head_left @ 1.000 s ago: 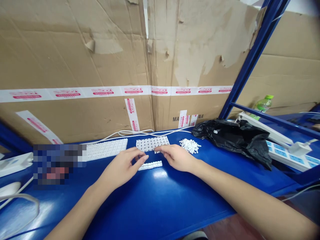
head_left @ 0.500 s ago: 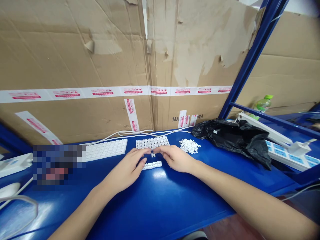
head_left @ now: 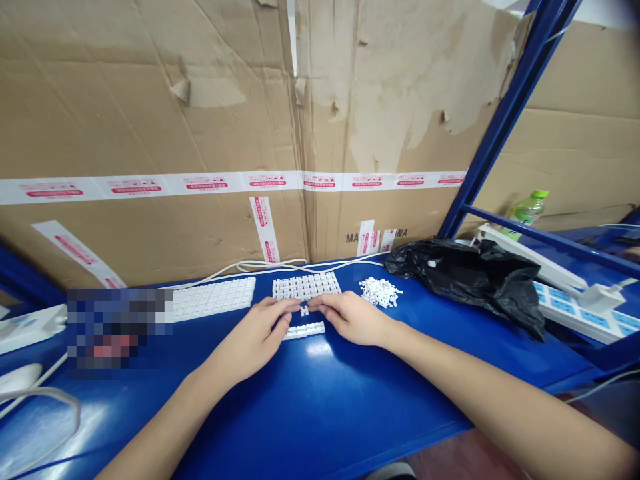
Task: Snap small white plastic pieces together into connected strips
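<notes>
Find small white pieces (head_left: pixel 305 311) on the tabletop (head_left: pixel 320 407), between the fingertips of left hand (head_left: pixel 254 335) and right hand (head_left: pixel 357 319). Note narrow finger spacing on both; cannot tell whether gripping. Treat as probably light, stiff, slippery; pinch lightly by opposite side edges.

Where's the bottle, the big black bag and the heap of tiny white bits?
Bottle (head_left: pixel 527 211): head view, its upper side.
Black bag (head_left: pixel 463 277): head view, its middle.
Heap (head_left: pixel 380 292): head view, its middle.

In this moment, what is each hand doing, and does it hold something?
Left hand: partly curled, fingertips at small white plastic pieces; grip unclear.
Right hand: fingers bent, fingertips beside them; grip unclear.
</notes>
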